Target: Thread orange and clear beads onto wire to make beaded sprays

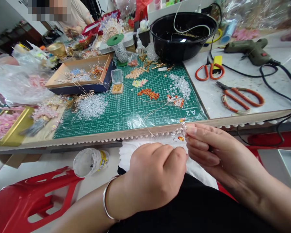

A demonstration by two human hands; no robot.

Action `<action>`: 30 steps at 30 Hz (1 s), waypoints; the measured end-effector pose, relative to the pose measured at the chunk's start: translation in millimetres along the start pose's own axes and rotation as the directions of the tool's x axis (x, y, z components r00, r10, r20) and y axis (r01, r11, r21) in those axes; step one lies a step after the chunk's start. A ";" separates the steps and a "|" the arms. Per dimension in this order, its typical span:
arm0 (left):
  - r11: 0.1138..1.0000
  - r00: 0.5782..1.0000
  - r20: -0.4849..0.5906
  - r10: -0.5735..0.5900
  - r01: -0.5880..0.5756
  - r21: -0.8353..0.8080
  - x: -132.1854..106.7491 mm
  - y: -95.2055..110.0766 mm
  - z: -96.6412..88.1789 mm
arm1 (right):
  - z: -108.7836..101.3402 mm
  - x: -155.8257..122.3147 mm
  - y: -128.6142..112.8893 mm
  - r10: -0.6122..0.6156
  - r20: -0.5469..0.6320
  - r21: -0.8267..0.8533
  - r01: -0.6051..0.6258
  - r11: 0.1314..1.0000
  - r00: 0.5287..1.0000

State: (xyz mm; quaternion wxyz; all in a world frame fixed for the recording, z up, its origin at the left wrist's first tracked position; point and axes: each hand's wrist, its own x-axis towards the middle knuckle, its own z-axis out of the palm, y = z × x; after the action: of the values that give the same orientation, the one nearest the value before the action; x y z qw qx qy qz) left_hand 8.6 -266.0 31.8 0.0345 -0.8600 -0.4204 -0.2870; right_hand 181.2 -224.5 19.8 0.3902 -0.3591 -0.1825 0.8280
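Between the fingertips of my right hand is a small beaded sprig of clear and orange beads. My left hand, with a bangle at the wrist, is closed just below the sprig; its fingertips are turned away, so what they pinch is hidden. Both hands are close together in front of the table edge. On the green cutting mat beyond lie orange beads, a finished-looking orange and clear bead cluster with wire stems, and clear beads.
Pliers with orange handles, red-handled cutters and a glue gun lie at right. A black basin stands behind the mat, an open box at left. A red stool and plastic tub are below.
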 end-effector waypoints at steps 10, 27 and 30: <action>0.959 0.985 -0.021 -0.174 0.165 -0.230 -4.9 -4.6 -3.4 | -11.2 -4.1 -6.2 0.070 0.085 -0.152 -0.057 0.987 0.994; 0.654 0.857 0.408 -0.314 0.507 -0.561 4.4 -10.3 -11.2 | -24.6 2.3 -6.8 -0.312 0.195 -0.800 0.334 0.498 0.930; 0.714 0.887 0.356 -0.295 0.452 -0.535 4.0 -7.2 -11.0 | -28.4 4.4 -6.0 -0.343 0.220 -0.769 0.379 0.514 0.913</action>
State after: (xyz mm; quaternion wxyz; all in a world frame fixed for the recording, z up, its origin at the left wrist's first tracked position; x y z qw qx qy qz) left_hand 0.0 -261.9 41.7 -0.3528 -0.7497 -0.4735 -0.2986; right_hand 203.3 -216.7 2.1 0.3472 -0.4326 -0.6109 0.5649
